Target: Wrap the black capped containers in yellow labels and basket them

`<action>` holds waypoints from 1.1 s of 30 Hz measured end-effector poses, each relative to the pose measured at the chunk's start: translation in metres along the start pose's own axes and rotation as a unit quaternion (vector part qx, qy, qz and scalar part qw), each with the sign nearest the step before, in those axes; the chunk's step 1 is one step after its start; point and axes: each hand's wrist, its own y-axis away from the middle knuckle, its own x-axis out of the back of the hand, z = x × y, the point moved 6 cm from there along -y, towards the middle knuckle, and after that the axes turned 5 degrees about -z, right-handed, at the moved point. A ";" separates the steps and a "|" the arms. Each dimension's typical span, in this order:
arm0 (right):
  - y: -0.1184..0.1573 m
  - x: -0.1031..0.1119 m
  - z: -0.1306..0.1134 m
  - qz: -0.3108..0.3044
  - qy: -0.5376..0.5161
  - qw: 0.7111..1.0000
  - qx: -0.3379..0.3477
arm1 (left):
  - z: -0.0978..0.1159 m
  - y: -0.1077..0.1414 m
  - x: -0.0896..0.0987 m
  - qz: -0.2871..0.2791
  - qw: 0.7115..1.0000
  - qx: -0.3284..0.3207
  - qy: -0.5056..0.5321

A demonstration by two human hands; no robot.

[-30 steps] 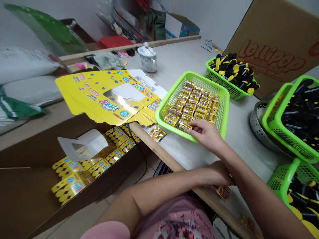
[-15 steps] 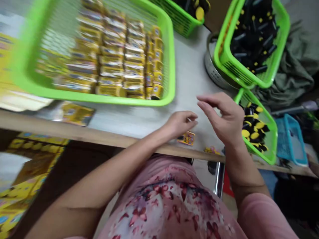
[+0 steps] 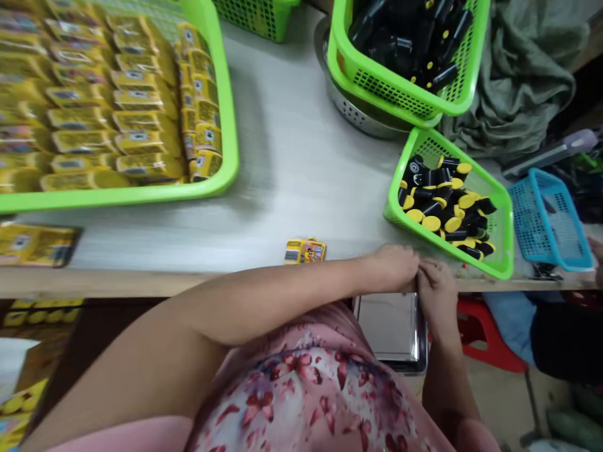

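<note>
At the table's front edge my left hand (image 3: 393, 269) and my right hand (image 3: 437, 285) meet, fingertips nearly touching. Both have closed fingers; whatever they pinch, if anything, is too small or hidden to name. Behind my left forearm lies a small yellow printed packet (image 3: 313, 251) on the white table (image 3: 292, 157). Just beyond my hands stands a green basket (image 3: 504, 242) holding several black pieces with yellow round ends (image 3: 452, 224).
A large green basket (image 3: 229, 132) of yellow packs fills the left. At the back are a metal colander (image 3: 358, 113) under green baskets (image 3: 400, 88) of black items. A blue basket (image 3: 541, 245) stands right; a metal tray (image 3: 389, 329) sits below the edge.
The view has shifted to the right. Both hands, formerly apart above the table, have come together at its front edge beside the small green basket. Their fingers have closed.
</note>
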 end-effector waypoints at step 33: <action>-0.032 -0.067 -0.184 -0.015 -0.031 0.953 0.302 | -0.087 0.198 0.084 0.289 0.919 0.179 0.200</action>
